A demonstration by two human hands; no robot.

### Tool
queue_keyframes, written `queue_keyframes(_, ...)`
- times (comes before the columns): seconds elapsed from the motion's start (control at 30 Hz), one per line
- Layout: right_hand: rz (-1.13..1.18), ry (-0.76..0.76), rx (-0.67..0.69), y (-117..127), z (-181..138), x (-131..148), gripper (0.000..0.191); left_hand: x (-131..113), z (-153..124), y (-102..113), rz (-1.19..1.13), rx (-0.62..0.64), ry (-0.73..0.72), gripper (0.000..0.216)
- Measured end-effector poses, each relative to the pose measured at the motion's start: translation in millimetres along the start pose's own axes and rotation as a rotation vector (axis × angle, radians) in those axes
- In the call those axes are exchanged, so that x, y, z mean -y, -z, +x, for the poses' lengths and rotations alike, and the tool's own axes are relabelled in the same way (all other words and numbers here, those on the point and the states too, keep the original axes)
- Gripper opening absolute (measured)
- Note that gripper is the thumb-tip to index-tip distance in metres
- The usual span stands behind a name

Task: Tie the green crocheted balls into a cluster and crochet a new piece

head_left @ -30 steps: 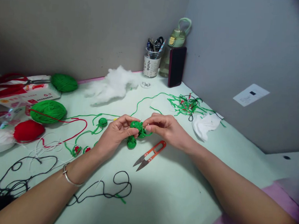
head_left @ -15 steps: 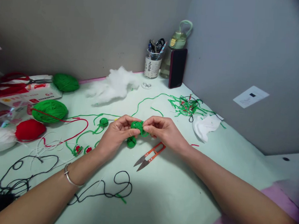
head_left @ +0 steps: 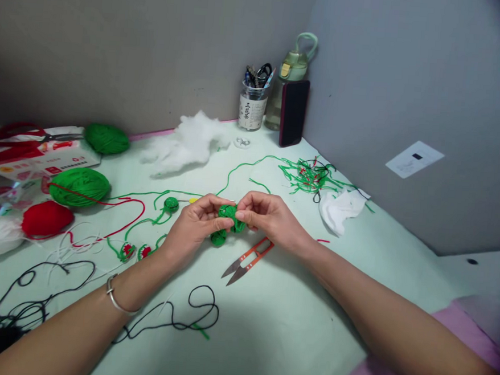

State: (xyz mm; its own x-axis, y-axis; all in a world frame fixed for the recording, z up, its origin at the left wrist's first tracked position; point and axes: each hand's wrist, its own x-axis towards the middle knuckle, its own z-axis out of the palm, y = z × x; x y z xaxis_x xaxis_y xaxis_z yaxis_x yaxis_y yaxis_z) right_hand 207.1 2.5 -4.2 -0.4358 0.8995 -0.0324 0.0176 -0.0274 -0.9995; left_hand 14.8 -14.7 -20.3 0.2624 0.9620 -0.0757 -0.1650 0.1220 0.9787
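Between my two hands is a small green crocheted piece point(head_left: 228, 211), held above the middle of the table. My left hand point(head_left: 200, 221) pinches its left side, fingers closed. The fingertips of my right hand point(head_left: 263, 214) are closed on its right side. A thin needle-like tip shows at the top of the piece, but most of it is hidden. Just under the left fingers sits a green crocheted ball point(head_left: 218, 238). Orange-handled thread snips point(head_left: 249, 260) lie below my right hand. To the left is another green ball point(head_left: 171, 205), beside a yellow-handled tool point(head_left: 193, 200).
Green yarn skeins point(head_left: 80, 187), a red yarn ball point(head_left: 48, 219) and a tissue box point(head_left: 42, 158) stand at left. White stuffing point(head_left: 188, 146) lies at the back. Yarn scraps point(head_left: 308, 173) and a phone point(head_left: 294, 113) are back right. Black cord point(head_left: 172, 322) lies in front.
The whole view has shifted slightly, so things appear a little further left. Both hands stay on the green piece, with only a slight shift of the fingers.
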Motion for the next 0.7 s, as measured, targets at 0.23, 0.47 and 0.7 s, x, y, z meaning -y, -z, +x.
queue_keyframes(0.23,0.004,0.05,0.082,1.1,-1.4,9.1,0.017,-4.2,1.1,1.9,-0.024,0.065,0.065,0.025)
queue_keyframes(0.47,-0.176,0.169,0.001,2.1,-1.6,3.4,0.015,-2.4,0.4,5.5,-0.031,0.119,0.123,0.031)
queue_keyframes(0.7,-0.18,0.126,0.03,6.4,-1.5,3.5,0.025,-4.9,-1.1,1.6,-0.049,0.259,0.145,0.038)
